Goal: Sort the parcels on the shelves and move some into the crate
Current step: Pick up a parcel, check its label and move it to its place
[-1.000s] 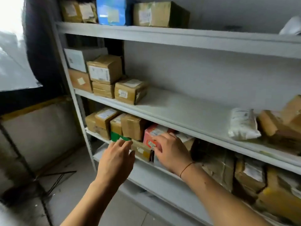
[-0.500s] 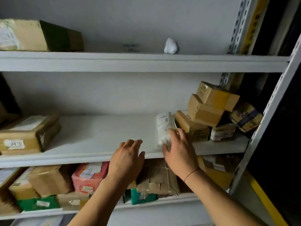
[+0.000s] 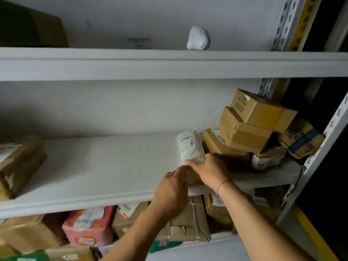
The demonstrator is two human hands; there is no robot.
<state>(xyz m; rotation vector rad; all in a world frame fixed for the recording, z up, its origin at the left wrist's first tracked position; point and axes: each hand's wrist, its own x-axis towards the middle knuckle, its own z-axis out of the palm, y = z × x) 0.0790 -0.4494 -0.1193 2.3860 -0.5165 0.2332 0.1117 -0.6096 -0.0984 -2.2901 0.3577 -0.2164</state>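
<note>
a: where's the white parcel (image 3: 190, 147)?
b: on the middle shelf (image 3: 94, 166), its near end under the right hand (image 3: 209, 170), which has thumb and fingers pinching that end. boxes (image 3: 250, 129) are stacked just right of that hand.
a: and the left hand (image 3: 174, 187)?
b: just left of the right one, fingertips touching the parcel's near edge. i can't tell if it grips anything.
a: how far along are we?
b: early, i'd judge. no crate is in view, and many parcels sit below the hands on the lower shelf (image 3: 216, 240). this one isn't lifted yet; it must be picked up and carried off, then the rest sorted.
</note>
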